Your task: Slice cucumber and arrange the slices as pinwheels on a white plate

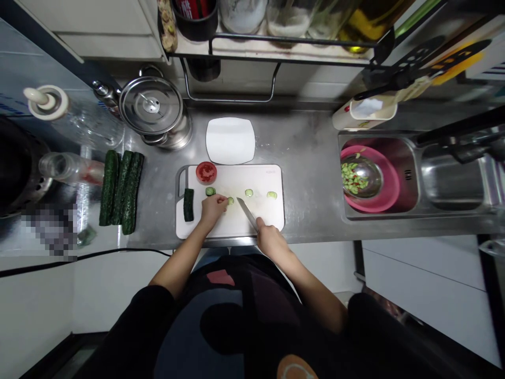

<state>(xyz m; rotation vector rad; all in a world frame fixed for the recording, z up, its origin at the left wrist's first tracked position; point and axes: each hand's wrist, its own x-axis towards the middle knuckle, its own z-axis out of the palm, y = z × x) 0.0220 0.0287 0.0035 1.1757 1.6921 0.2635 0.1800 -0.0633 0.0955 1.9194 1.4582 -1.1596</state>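
Observation:
My left hand (pixel 213 211) reaches over the white cutting board (pixel 236 226), its thumb and fingers pinched at a small pale-green cucumber slice (pixel 231 200). In my right hand (pixel 272 239) is a kitchen knife (pixel 246 213), gripped by its handle, the blade slanting up and left with its tip near that slice. Other cut cucumber pieces lie apart on the board: one beside my left fingers (pixel 210 191), a middle piece (pixel 249 192) and a right-hand piece (pixel 272 195). A dark cucumber chunk (pixel 188 205) rests at the left end. Behind it sits a round red dish or tomato half (pixel 206 172).
A white plate (pixel 230 140) lies behind the board. Whole cucumbers (pixel 121 192), a lidded steel pot (pixel 155 113) and a glass jar (pixel 84 123) stand left. To the right, a pink basin (pixel 389 181) with a bowl of chopped pieces sits in the sink (pixel 453 179).

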